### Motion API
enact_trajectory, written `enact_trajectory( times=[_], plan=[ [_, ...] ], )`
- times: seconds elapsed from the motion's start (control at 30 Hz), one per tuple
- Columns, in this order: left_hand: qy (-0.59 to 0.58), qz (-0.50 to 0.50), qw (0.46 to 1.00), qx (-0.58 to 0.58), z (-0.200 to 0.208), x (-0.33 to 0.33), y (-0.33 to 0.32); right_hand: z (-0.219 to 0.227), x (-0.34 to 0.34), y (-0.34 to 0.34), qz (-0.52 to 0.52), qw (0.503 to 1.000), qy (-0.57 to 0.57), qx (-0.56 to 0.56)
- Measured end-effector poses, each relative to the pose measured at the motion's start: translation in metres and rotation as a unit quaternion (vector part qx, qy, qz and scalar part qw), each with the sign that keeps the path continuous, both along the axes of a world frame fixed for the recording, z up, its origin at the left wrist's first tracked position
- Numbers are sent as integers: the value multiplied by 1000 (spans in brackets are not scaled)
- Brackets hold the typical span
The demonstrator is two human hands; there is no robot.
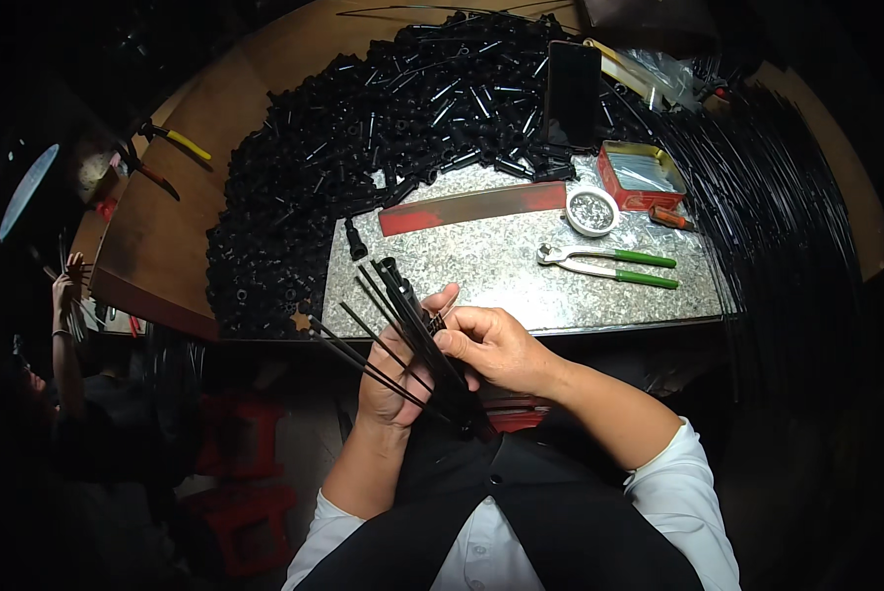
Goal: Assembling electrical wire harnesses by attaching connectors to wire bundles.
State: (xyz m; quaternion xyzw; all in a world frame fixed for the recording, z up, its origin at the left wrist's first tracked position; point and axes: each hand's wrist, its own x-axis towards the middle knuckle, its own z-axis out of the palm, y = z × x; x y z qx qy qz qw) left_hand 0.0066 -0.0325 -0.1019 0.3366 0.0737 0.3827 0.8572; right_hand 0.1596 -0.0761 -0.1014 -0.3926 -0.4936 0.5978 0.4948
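Observation:
In front of my body, my left hand [391,382] is wrapped from below round a bundle of thin black rods [424,347] that looks like an umbrella frame. Dark tube-like ends top the bundle, and a few rods splay out to the left. Over its right side, my right hand [496,347] is closed, thumb pressed to fingers against the rods. A fine wire-like line shows by its fingertips, but what it pinches is too small to name. One black plastic fitting [355,239] lies on the speckled work board [501,295] just beyond the bundle.
A big heap of black fittings [363,128] covers the far left. Green-handled pincers [609,266], a white bowl [591,212] of small metal bits, a red tin [642,177], a red bar [471,207] and a phone [571,94] lie beyond. Long black rods [757,197] fill the right.

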Motion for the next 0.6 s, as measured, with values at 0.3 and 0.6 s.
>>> enact_trajectory(
  times=[0.3, 0.6],
  plan=[
    [-6, 42, 999, 0, -6, -11, 2, 8, -5, 1, 18, 998, -56, 6],
    [7, 42, 999, 1, -13, -9, 4, 2, -9, 8, 11, 1000, -21, 21]
  ],
)
